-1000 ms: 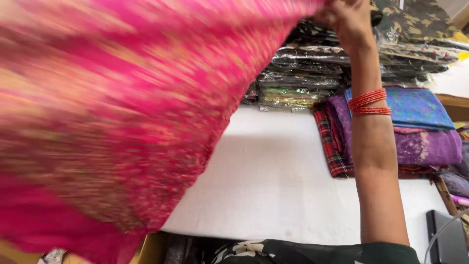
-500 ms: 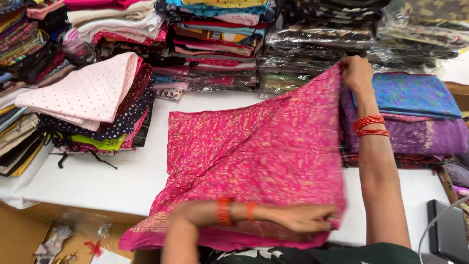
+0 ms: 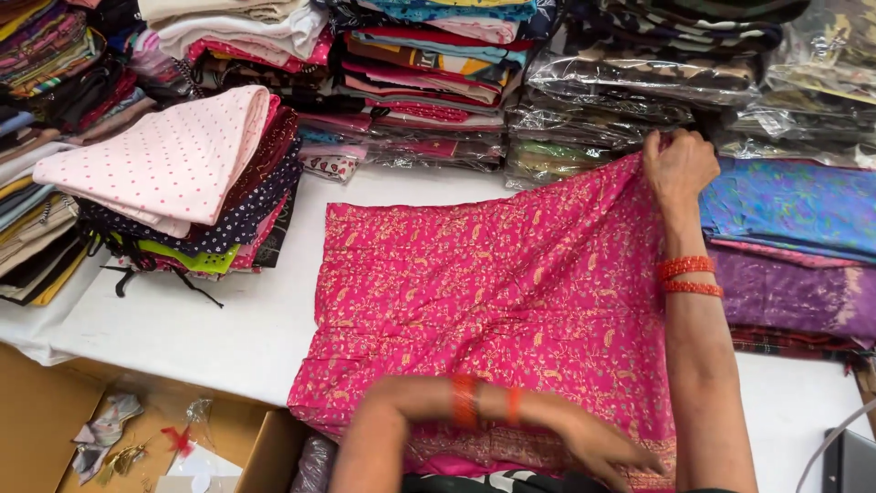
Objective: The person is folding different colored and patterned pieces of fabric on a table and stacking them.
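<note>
Pink patterned cloth [image 3: 493, 301] lies spread on the white worktop [image 3: 228, 329], near edge hanging over the front. Right hand [image 3: 680, 164] pinches the far right corner, lifted off the surface; left hand [image 3: 607, 447] lies flat, fingers together, pressing the near right edge. Doing this well means keeping tension between the two hands so that edge runs straight, with corners matched. Folded fabric stacks [image 3: 182, 173] crowd the left and back; cardboard box [image 3: 137, 438] sits below the front edge.
</note>
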